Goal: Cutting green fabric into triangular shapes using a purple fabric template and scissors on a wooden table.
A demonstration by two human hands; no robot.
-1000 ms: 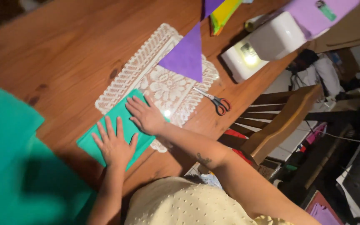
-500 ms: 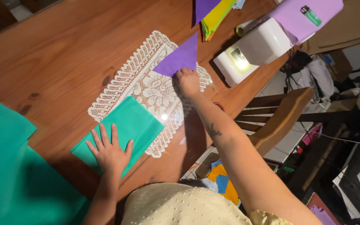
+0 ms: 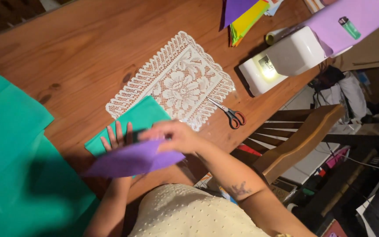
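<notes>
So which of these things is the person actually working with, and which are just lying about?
In use: purple sheet held in the right hand; green sheet under the left hand.
Lying about: scissors, lace mat, white machine, large green paper.

Purple felt sheet [image 3: 132, 161], flat and tilted, held at 6 o'clock over green felt piece [image 3: 139, 119] lying partly on lace.

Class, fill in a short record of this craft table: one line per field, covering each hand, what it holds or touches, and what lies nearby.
Right hand: holds the purple sheet above the table edge
Left hand: flat on the green sheet, partly hidden by the purple one
Under the green sheet: white lace mat
Beside the mat: scissors, closed
Far corner: white sewing machine
Surface: wooden table
</notes>
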